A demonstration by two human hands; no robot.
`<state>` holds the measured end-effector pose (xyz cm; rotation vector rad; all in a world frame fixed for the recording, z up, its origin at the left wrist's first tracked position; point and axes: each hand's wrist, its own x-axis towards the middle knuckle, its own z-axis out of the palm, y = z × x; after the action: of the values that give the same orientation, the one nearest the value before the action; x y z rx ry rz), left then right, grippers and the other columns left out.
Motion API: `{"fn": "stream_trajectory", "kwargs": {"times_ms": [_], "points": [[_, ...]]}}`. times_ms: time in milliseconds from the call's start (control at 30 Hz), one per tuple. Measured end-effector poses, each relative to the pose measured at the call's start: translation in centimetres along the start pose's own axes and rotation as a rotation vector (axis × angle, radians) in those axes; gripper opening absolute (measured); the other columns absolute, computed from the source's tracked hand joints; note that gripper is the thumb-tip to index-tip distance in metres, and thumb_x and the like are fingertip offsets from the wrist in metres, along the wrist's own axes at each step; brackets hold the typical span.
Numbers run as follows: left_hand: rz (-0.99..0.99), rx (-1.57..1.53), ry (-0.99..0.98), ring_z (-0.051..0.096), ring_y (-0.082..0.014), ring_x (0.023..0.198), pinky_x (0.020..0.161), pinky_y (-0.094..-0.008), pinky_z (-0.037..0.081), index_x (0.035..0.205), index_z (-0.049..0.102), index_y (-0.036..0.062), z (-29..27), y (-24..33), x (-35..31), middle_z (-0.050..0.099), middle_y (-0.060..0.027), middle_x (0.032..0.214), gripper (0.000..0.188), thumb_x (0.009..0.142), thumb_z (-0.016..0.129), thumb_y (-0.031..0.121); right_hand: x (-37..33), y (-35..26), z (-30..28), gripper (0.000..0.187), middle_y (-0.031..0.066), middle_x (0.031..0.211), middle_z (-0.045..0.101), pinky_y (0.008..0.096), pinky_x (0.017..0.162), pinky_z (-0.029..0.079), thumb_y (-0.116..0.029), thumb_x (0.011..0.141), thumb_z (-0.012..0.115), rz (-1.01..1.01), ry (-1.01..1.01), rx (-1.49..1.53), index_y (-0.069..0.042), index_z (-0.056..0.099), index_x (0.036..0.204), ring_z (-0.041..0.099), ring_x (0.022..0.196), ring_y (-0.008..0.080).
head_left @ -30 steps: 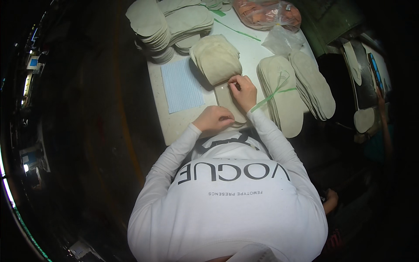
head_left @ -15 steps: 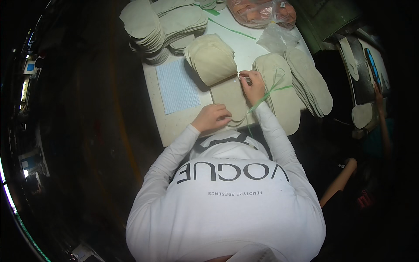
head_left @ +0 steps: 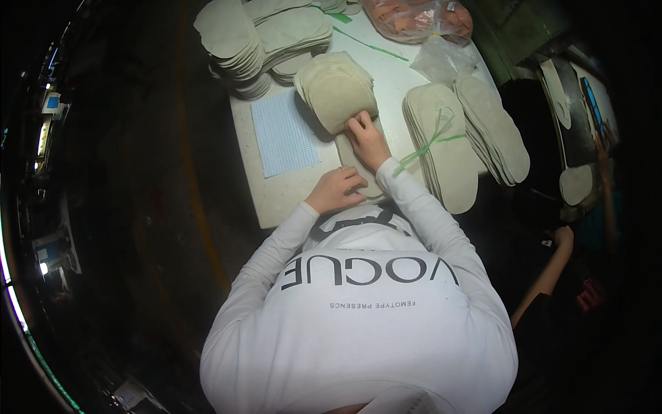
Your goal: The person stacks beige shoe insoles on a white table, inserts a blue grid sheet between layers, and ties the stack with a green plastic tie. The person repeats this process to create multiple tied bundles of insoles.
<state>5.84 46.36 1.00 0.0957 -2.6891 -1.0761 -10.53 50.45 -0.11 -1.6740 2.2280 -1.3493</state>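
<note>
Since a moment ago, the right hand has shifted leftward, its bent fingertips now at the near edge of the beige stack ahead of it. On my remote feed, the left hand curls at the near end of a beige sole-shaped piece between both hands; I cannot tell whether either hand pinches anything.

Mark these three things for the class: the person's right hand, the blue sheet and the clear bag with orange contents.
Right hand point(head_left: 370, 145): head view, back of the hand.
Blue sheet point(head_left: 285, 137): head view, middle of its upper face.
Clear bag point(head_left: 417, 19): head view, its filled part.
</note>
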Motion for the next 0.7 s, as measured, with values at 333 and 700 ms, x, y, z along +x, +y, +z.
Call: {"fn": "stream_trajectory", "kwargs": {"times_ms": [333,700], "points": [[-0.224,-0.192,0.736,0.069,-0.0153,0.079,0.067,-0.0241,0.052,0.092,0.070,0.0017,-3.6,1.5,1.4,0.072,-0.0096,0.095,0.010,0.083,0.071,0.006,-0.6,1.7,-5.5,0.015,0.0090,0.093,0.054,0.0330,0.064,0.053,0.009,0.074,0.064,0.180,0.383,-0.036,-0.003,0.061,0.084,0.063,0.078,0.0222],[0.058,-0.003,0.086,0.060,-0.0189,0.064,0.062,-0.0303,0.049,0.092,0.069,0.0063,-0.1,0.1,0.5,0.061,-0.0049,0.074,0.017,0.079,0.075,0.016,0.1,3.8,-4.1,0.014,0.0097,0.094,0.056,0.0373,0.066,0.051,0.006,0.076,0.064,0.208,0.191,0.107,-0.003,0.060,0.087,0.063,0.078,0.0277]]}}
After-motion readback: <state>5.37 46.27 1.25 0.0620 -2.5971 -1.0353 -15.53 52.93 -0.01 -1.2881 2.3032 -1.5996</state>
